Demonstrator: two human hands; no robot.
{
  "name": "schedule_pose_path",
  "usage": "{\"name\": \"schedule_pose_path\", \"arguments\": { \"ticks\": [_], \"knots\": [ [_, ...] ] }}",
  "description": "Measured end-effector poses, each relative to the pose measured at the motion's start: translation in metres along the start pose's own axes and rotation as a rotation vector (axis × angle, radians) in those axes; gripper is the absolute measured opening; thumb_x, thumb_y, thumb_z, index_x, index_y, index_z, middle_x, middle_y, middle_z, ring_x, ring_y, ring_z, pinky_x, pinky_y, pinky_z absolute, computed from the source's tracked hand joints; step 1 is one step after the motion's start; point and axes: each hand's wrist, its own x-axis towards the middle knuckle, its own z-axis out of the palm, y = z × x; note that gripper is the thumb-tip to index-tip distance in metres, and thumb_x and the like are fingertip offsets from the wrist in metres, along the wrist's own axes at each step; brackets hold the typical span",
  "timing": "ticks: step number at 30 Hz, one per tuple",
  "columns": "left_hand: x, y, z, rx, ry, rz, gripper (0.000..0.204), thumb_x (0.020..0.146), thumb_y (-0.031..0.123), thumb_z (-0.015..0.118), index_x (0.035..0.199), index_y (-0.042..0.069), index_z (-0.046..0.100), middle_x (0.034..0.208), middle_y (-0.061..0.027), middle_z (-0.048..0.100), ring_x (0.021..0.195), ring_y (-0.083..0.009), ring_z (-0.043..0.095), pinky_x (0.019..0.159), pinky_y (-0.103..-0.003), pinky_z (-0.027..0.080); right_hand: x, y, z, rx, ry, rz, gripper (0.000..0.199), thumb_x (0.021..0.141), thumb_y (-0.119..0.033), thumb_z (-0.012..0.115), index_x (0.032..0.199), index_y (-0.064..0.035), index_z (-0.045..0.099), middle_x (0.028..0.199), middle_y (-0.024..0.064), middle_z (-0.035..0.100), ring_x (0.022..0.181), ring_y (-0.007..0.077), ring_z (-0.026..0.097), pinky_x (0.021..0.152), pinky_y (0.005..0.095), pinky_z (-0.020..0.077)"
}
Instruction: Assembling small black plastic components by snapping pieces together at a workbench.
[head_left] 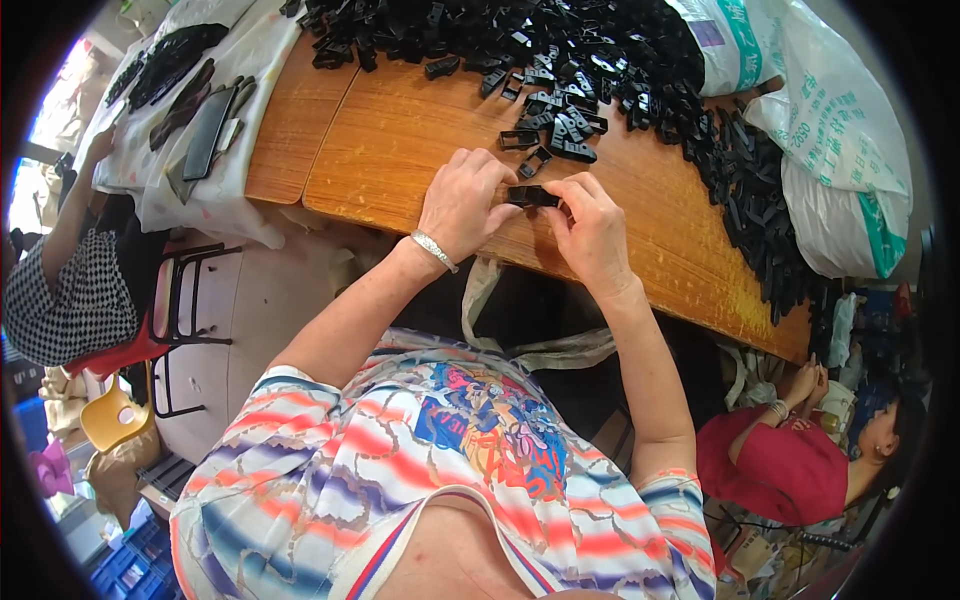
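Note:
A small black plastic part (531,196) is held level between my two hands, just above the near edge of the wooden table (420,125). My left hand (466,200), with a silver bracelet at the wrist, pinches its left end. At the other end, the thumb and fingers of my right hand (588,222) grip it. Just beyond my fingers lie several loose black parts (535,160), shaped like little open frames. They spread from a large heap of similar black pieces (480,30) at the table's far side.
Long slim black pieces (745,205) are piled along the table's right side, against white-and-green plastic sacks (830,130). A cloth-covered table (250,120) at left holds a phone (210,133) and gloves (183,100). One person (780,460) sits at right, another (75,295) at left.

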Motion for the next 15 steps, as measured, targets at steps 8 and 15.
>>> {"name": "schedule_pose_path", "arguments": {
  "ticks": [8,15],
  "knots": [
    [0.0,-0.002,0.003,0.022,-0.028,-0.018,0.024,0.07,0.012,0.079,0.09,0.007,0.067,0.09,-0.0069,0.058,0.089,-0.0285,0.054,0.079,-0.039,0.046,0.014,0.001,0.001,-0.089,-0.091,-0.103,0.023,0.077,0.001,0.072,0.099,-0.003,0.069,0.09,0.0114,0.061,0.076,0.0323,0.065,0.068,0.0403,0.0547],
    [0.002,-0.003,0.003,0.015,-0.043,-0.031,0.023,0.07,0.013,0.079,0.089,0.007,0.067,0.089,-0.0062,0.058,0.09,-0.0279,0.054,0.079,-0.039,0.046,0.014,-0.002,0.004,-0.299,-0.269,-0.153,0.026,0.083,-0.004,0.064,0.108,-0.0002,0.067,0.1,0.0116,0.061,0.087,0.0291,0.064,0.07,0.0374,0.0546]
  ]
}}
